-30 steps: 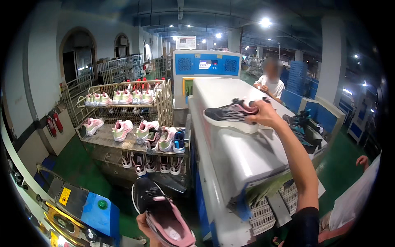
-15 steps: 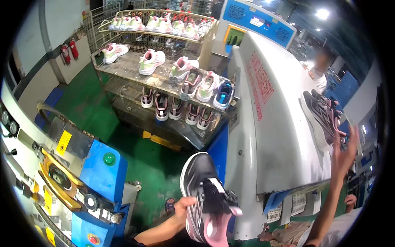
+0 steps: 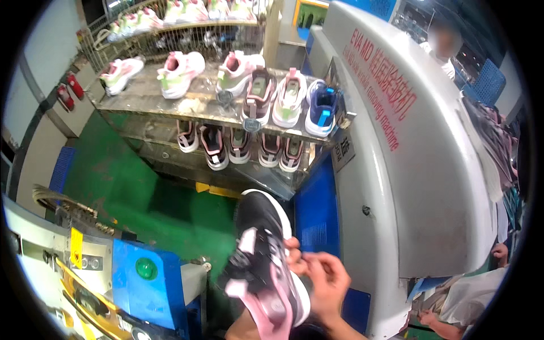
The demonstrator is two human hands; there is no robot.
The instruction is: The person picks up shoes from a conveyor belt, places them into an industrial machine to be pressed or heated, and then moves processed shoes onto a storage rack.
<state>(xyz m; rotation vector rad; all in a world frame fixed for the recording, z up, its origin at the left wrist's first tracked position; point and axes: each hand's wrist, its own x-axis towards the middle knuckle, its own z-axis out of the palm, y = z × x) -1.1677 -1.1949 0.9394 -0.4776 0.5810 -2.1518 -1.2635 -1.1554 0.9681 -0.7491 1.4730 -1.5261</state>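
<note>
A black sneaker (image 3: 263, 238) with a white sole and pink lining is held up in front of me, toe pointing away. My left hand (image 3: 293, 256) grips it from beneath; the forearm passes under the heel and the fingertips show at the sole's right side. Beside those fingertips is my right hand (image 3: 330, 280), its thumb and fingers pinched together near the sole edge. Whatever sits in that pinch, if anything, is too small to make out. The shoe's laces and tongue hang loose toward the left.
Ahead stands a metal rack (image 3: 192, 110) with several sneakers on its shelves. A large white machine (image 3: 374, 141) fills the right side, with shoes (image 3: 493, 136) on top. A blue machine with a green button (image 3: 146, 268) is at lower left. A person (image 3: 445, 48) stands beyond.
My right hand has come from the shoes on the white machine to the held sneaker. The sneaker has turned, its sole side now facing right. My view has shifted closer to the rack.
</note>
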